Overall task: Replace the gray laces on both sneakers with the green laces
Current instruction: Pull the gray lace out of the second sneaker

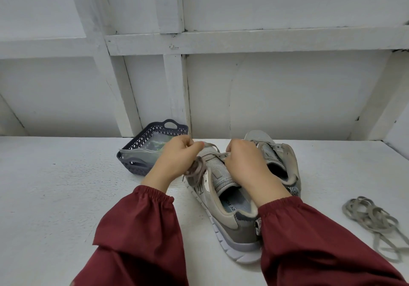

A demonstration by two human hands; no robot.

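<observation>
Pinching the gray lace between curled fingers of left hand and right hand to tug it free of the near sneaker, making room for green laces.

1. The right hand is curling over the gray lace, so its fingertips are hiding under the knuckles, and it's blocking the near sneaker's front eyelets.
2. The far sneaker, at 1 o'clock from that one, is only half peeking out behind that hand.
3. At 10 o'clock, the bag in the basket is blurring the green stuff inside.
4. The insole print is getting cut off by the heel collar, so it's unreadable.
5. Both sleeves are running off the bottom edge.
</observation>
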